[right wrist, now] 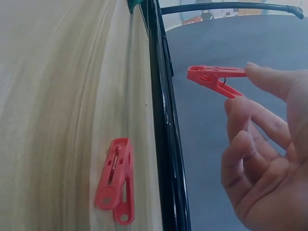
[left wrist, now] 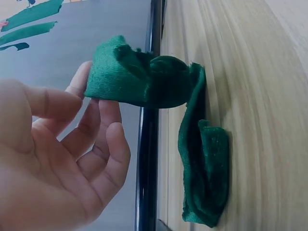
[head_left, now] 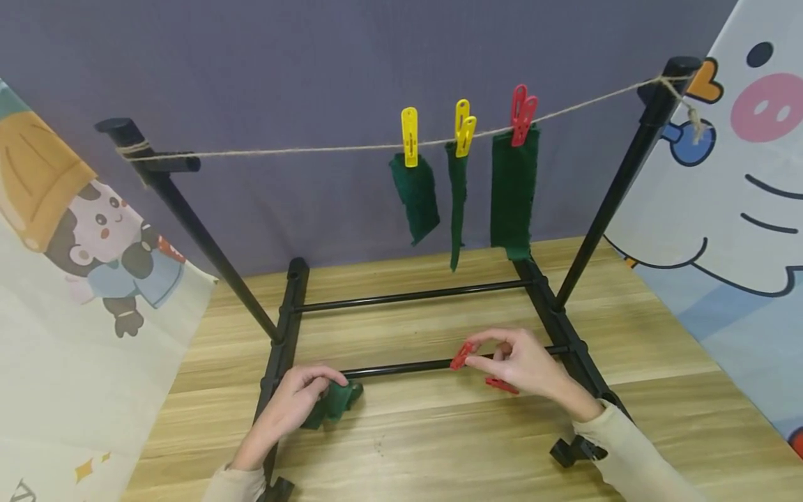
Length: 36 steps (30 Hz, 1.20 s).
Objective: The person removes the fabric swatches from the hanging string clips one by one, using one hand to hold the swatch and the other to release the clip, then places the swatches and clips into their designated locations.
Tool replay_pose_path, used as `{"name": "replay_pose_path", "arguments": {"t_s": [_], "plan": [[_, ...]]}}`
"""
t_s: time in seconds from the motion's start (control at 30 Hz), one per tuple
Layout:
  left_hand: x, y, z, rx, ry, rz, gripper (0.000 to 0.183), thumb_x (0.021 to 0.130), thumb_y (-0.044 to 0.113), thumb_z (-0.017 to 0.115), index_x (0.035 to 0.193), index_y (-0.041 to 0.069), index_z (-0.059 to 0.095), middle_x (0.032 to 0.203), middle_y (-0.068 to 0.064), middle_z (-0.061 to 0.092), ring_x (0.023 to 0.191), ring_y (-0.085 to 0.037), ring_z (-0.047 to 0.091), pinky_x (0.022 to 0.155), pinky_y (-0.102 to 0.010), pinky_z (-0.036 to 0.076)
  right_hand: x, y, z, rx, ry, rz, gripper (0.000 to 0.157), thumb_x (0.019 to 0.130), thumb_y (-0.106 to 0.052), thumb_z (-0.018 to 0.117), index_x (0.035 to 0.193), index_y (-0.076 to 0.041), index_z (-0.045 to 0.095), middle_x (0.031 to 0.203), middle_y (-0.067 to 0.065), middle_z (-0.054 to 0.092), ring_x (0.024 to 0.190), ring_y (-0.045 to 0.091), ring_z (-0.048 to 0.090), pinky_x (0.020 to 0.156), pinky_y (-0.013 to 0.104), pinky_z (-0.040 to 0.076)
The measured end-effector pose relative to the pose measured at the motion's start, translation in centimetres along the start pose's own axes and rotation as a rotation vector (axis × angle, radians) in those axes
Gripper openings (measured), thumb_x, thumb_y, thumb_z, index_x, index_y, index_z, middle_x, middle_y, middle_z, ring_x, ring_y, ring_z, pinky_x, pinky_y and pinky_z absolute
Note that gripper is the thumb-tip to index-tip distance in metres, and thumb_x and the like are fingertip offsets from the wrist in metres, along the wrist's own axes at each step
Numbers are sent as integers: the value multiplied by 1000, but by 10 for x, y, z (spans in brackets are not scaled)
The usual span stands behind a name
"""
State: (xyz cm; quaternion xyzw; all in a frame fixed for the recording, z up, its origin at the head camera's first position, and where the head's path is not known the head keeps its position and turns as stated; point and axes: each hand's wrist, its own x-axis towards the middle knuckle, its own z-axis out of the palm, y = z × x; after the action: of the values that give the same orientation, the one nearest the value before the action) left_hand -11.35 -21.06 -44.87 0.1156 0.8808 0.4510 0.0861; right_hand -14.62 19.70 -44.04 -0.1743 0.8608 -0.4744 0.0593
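My left hand [head_left: 295, 403] pinches the edge of a green cloth strip [left wrist: 120, 77] between thumb and fingers. Part of that strip is lifted, while its lower end lies folded on the wooden table. My right hand [head_left: 517, 361] holds a red clothespin [right wrist: 216, 77] by its two handle ends, thumb on one and fingers on the other. Below that hand, a second red clothespin [right wrist: 117, 178] lies on the table. Three green cloth pieces hang from the twine [head_left: 282, 151]: two under yellow clothespins [head_left: 410, 137] and one, the rightmost [head_left: 514, 188], under red.
A black frame carries the twine between its left post [head_left: 207, 244] and right post [head_left: 617, 195]. Two low crossbars [head_left: 408, 298] join its base rails above the wooden table [head_left: 401, 453]. A grey backdrop stands behind, with cartoon-printed sheets at both sides.
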Motion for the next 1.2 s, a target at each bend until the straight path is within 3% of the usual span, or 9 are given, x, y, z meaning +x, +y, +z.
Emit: {"name": "replay_pose_path", "arguments": {"t_s": [0.1,0.2,0.37,0.63,0.83,0.97,1.2], "plan": [[0,-2,1,29,9,11,26,102,8,54,103,21,77,116,-3,74,84,-10,61,75,-24,51,-2,4,0,9,-27,4,39,87,-45,79,118,-21,75,51,7,58,36,3,37,35,22,29],[0,-4,3,62,12,22,21,100,11,60,104,23,76,117,-1,74,95,-9,66,79,-24,52,-3,9,-1,12,-55,6,41,88,-44,79,120,-18,74,50,9,58,37,2,37,35,22,29],[0,-6,6,64,0,-8,17,98,14,64,105,24,76,115,1,73,90,-8,66,75,-24,53,-6,18,-2,9,-95,19,41,88,-43,79,119,-18,74,54,15,63,37,0,42,36,19,28],[-1,-7,7,65,-37,-21,13,98,18,66,108,21,75,112,-1,72,86,-10,66,66,-25,54,-13,35,-2,-82,-95,19,36,87,-41,81,115,-18,76,93,-3,76,43,0,37,39,20,32],[-3,-8,9,85,-71,-45,22,93,8,61,108,19,73,105,-2,68,79,-14,61,57,-26,50,-17,43,-3,-110,-99,27,32,87,-34,82,110,-14,75,79,-9,69,53,2,48,48,21,40],[-5,-8,9,97,-56,-62,24,92,6,60,107,20,73,103,-1,68,78,-14,62,57,-26,50,-20,47,-8,-108,-129,38,33,88,-33,80,113,-11,74,73,-9,66,50,1,45,45,20,37],[-6,-9,9,152,-45,-93,24,89,10,63,106,24,73,96,2,67,77,-13,60,57,-26,48,-22,50,-12,-197,-157,36,34,89,-34,79,115,-12,74,67,-12,62,47,-1,40,45,19,34]]}}
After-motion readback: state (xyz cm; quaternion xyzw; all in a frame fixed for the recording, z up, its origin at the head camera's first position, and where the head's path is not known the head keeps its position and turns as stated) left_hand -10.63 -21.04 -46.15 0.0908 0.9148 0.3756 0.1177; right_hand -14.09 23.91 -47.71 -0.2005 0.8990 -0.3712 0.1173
